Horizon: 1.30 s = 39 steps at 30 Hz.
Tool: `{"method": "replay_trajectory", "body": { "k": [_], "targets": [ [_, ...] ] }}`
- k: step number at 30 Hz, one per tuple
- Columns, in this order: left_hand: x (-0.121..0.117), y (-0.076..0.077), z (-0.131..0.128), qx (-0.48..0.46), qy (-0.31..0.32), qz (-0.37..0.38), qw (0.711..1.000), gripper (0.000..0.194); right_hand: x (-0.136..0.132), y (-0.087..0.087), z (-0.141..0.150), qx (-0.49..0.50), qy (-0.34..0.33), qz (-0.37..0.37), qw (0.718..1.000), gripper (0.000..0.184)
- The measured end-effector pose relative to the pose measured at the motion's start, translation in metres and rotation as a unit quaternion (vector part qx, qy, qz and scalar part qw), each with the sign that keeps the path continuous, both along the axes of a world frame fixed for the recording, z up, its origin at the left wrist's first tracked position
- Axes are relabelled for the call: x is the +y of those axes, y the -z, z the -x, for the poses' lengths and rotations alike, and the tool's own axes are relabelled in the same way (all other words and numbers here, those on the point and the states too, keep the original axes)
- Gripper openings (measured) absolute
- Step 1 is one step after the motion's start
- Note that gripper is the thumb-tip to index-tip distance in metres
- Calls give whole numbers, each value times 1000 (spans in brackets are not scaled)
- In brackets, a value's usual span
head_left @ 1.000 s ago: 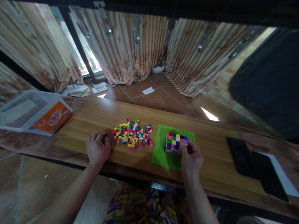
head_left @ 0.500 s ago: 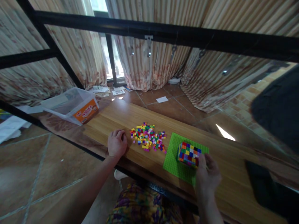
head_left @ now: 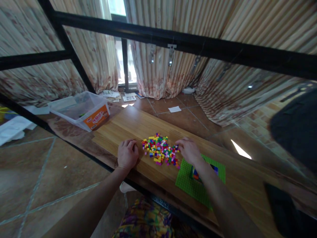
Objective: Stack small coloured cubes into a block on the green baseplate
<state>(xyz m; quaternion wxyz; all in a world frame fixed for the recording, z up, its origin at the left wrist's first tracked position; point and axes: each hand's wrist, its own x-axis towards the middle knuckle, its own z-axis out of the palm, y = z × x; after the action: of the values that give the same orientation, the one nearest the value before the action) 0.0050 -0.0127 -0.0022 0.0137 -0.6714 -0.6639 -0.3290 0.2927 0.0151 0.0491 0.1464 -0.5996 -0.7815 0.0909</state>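
Observation:
My left hand [head_left: 127,154] rests on the wooden table, left of a pile of small coloured toy bricks [head_left: 158,149]. Its fingers are curled in towards the thumb, and the inside of the hand is hidden. Over the right edge of the pile is my right hand [head_left: 190,150], with bent fingers slightly apart from the thumb and tips close to the bricks. My right forearm crosses the green baseplate [head_left: 184,180]. It covers most of the multicoloured brick block [head_left: 195,174] standing there; only parts of its left and right sides show.
A clear plastic box [head_left: 74,114] with an orange label stands at the table's far left end. A dark flat object [head_left: 278,201] lies at the right. Black metal bars [head_left: 138,33] run across in front of the curtains. Papers [head_left: 174,109] lie on the tiled floor.
My right hand has left the brick block and moved left and away from me to the pile. My left hand stays beside the pile. The view has shifted slightly.

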Motion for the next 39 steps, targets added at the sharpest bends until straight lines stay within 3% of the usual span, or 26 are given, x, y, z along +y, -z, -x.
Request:
{"method": "replay_trajectory", "body": {
  "k": [4, 13, 19, 25, 31, 35, 39],
  "targets": [
    [-1, -1, -1, -9, 1, 8, 1000, 22, 12, 11, -5, -18, -38, 24, 999, 28],
    [-2, 0, -2, -30, 6, 13, 999, 21, 7, 12, -12, -22, -87, 50, 995, 15],
    [-2, -1, -2, -23, 1, 11, 1000, 21, -5, 4, -7, -10, -24, 41, 999, 17],
    [-1, 0, -2, -20, -1, 8, 1000, 21, -36, -11, 23, 151, 52, 11, 987, 18],
    [-2, -1, -2, -8, -3, 1, 1000, 20, -64, 7, 43, 187, 159, -6, 969, 26],
    [-1, 0, -1, -10, -2, -6, 1000, 20, -64, 16, 37, 163, 199, -56, 965, 33],
    [0, 2, -1, -9, -5, -7, 1000, 19, -62, 26, 36, 157, 212, -60, 963, 39]
  ]
}}
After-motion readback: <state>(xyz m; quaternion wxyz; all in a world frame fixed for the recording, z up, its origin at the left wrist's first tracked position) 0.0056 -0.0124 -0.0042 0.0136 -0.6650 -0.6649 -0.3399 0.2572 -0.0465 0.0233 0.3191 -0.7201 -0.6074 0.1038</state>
